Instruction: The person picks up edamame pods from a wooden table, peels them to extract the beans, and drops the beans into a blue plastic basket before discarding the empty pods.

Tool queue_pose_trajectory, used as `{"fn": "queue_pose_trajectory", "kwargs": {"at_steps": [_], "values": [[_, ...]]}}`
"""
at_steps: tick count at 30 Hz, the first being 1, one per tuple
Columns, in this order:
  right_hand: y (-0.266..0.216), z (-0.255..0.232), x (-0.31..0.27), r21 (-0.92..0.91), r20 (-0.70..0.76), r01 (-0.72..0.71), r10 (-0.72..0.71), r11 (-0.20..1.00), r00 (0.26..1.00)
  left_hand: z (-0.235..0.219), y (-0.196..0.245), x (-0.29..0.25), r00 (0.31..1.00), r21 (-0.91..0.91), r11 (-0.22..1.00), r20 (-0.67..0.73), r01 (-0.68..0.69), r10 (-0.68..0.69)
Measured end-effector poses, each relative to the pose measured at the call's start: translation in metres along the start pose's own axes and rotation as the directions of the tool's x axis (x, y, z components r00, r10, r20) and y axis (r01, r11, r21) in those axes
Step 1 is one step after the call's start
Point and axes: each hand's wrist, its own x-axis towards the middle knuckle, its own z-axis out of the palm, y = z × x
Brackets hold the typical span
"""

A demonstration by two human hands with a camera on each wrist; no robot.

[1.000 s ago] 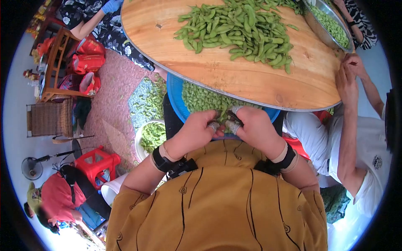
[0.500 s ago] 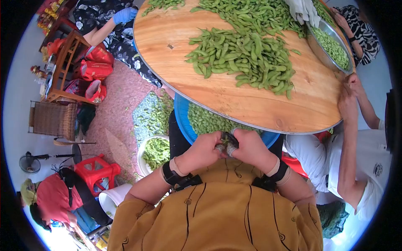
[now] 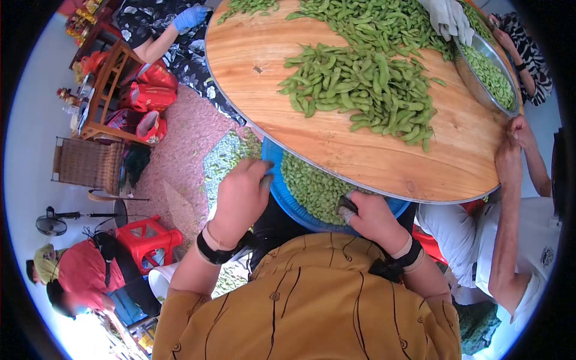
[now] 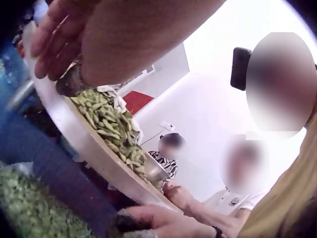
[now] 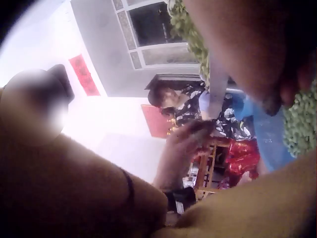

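Observation:
In the head view the left hand [image 3: 243,195] hangs in the air left of the blue basket [image 3: 282,201], its fingers extended and loosely bent near the rim. Its thumb is wrapped, and no pod shows in its fingers in the left wrist view, where the hand [image 4: 64,47] crosses the tabletop edge. Over the basket's right part is the right hand [image 3: 377,221], with dark, grey-wrapped fingertips slightly apart; nothing held is visible. Shelled green beans [image 3: 312,186] lie in the basket. Green pods [image 3: 366,90] are heaped on the wooden tabletop [image 3: 288,129].
The tabletop's metal edge overhangs the basket. A steel bowl [image 3: 489,75] of beans stands at the right edge, beside a gloved hand [image 3: 450,21]. Another person's hands [image 3: 513,150] touch the table edge. Red stool [image 3: 147,240], fan [image 3: 53,222] and scattered pods lie left.
The hands, together over the basket before, have parted: the left moved left and up, while the right stays near the basket. The head view has shifted, bringing more basket into sight.

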Motion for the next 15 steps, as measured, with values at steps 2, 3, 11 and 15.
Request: {"fn": "queue_pose_trajectory", "kwargs": {"at_steps": [2, 3, 11, 15], "values": [[-0.004, -0.004, 0.0, -0.014, 0.016, 0.009, -0.009, 1.0, 1.0, -0.001, 0.013, 0.028, 0.98, -0.016, 0.996, -0.179, -0.086, 0.082], [-0.007, -0.007, -0.001, -0.03, 0.06, -0.003, 0.005, 1.0, 0.998, 0.004, 0.018, 0.045, 0.979, -0.018, 0.996, -0.186, -0.087, 0.082], [0.0, -0.009, -0.016, -0.037, 0.1, -0.023, 0.026, 0.999, 0.995, 0.037, 0.023, 0.101, 0.954, 0.02, 0.996, -0.286, -0.088, 0.09], [0.002, -0.007, -0.019, -0.001, 0.097, -0.013, 0.013, 1.0, 0.995, 0.037, 0.03, 0.085, 0.966, -0.084, 0.994, -0.253, -0.074, 0.05]]}}
